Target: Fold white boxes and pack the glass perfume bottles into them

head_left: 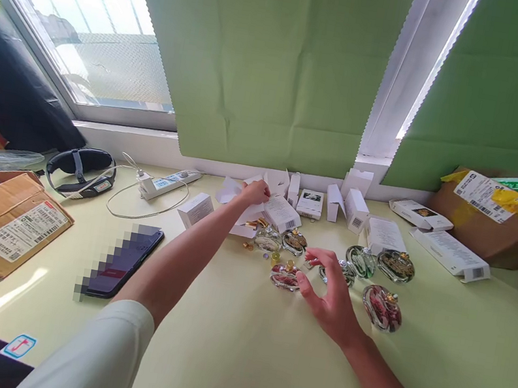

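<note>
Left hand (255, 192) pinches a white cardboard box flap (267, 185) near the window wall. Right hand (330, 285) hovers spread wide, holding nothing, among rounded glass perfume bottles (285, 276) lying mid-table on the smooth pale-green tabletop (233, 348).

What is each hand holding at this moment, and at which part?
The left hand grips a white box at its far upper edge, by the fingertips. The right hand holds nothing; it hovers open beside the glass bottles.
</note>
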The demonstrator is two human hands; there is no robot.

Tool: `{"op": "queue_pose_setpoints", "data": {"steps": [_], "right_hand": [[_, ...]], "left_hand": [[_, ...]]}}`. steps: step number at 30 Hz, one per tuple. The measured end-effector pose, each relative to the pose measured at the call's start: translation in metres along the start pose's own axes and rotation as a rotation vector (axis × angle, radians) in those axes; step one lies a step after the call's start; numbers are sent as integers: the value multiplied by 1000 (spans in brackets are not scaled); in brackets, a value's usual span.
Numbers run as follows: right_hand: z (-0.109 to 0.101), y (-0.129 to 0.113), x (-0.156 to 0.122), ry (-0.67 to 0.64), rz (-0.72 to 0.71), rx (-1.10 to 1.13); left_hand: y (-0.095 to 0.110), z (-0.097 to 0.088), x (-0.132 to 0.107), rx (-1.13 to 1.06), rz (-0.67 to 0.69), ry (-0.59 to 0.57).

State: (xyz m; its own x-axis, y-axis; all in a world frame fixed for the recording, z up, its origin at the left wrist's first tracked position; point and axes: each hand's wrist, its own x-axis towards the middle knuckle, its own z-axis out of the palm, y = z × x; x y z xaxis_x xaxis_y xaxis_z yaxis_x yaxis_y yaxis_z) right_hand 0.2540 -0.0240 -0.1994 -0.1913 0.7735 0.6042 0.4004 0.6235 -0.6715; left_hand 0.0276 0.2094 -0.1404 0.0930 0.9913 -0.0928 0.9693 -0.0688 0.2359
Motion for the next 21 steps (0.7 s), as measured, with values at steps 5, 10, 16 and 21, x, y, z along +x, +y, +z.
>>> {"op": "queue_pose_setpoints", "data": {"steps": [5, 10, 16, 21], "right_hand": [[1, 1, 0, -4, 13, -12], [1, 0, 1, 0, 8, -6], [1, -3, -1, -3, 9, -11], [-22, -15, 21, 168, -14, 34]], "left_hand": [[4, -8, -6, -18, 46, -32], [8, -16, -16, -86, 124, 35], [22, -43, -44, -151, 253, 342], [30, -71, -90, -271, 431, 615]]}}
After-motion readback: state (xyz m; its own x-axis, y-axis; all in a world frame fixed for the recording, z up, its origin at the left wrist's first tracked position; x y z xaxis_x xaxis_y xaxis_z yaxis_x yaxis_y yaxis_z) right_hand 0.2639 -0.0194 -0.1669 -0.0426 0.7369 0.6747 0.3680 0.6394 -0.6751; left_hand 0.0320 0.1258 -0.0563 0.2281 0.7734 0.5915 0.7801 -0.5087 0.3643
